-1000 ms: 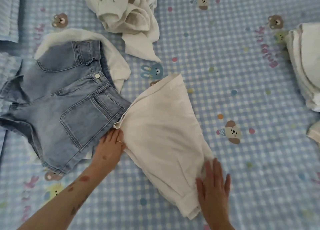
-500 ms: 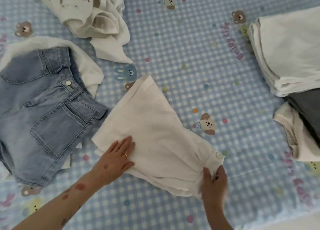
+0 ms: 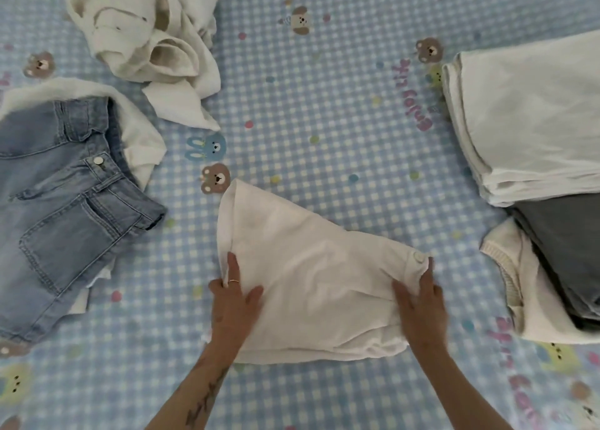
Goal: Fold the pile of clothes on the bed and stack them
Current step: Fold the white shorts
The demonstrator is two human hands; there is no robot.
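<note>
Blue checked bedsheet point(image 3: 324, 105) carries the white garment point(image 3: 311, 287) at centre, between denim shorts point(image 3: 65, 218) and folded stack point(image 3: 535, 121). Left hand point(image 3: 233, 303) and right hand point(image 3: 418, 300), 2 together, pinch its side edges.

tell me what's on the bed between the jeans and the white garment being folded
Nothing: in the head view only bare checked sheet separates the jeans from the white garment; they lie apart.

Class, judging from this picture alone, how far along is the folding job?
Done: a folded stack sits at the right. In hand: both the left hand and right hand grip the white garment, partly folded. Left: the denim shorts and the crumpled white pile remain unfolded.
</note>
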